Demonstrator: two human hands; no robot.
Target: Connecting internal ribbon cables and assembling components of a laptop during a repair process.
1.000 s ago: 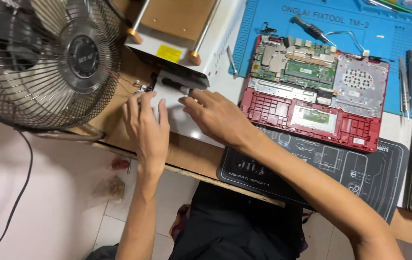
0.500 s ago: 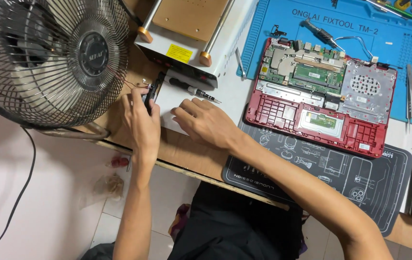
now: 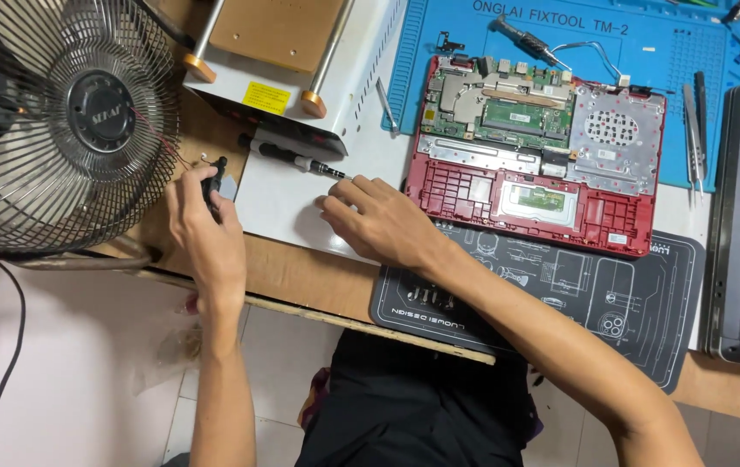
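fan (image 3: 59, 130): left end of bench, just beside left hand
left hand (image 3: 206, 229): fingers closed round small black tool (image 3: 212, 183), near front edge
right hand (image 3: 379, 220): fingers half-curled, tips on white sheet (image 3: 279, 203), grip on something? cannot tell
screwdriver (image 3: 296, 158): lying loose, just beyond right fingertips
red laptop base (image 3: 539, 156): cover off, board exposed, right of hands
progress: opened up; hands off laptop, reassembly apparently not begun

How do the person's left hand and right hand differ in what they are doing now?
The left hand grips a small black tool near the fan; the right hand holds nothing. The left hand is curled, while the right hand lies flatter on the white sheet, fingertips by the screwdriver. Both are bare.
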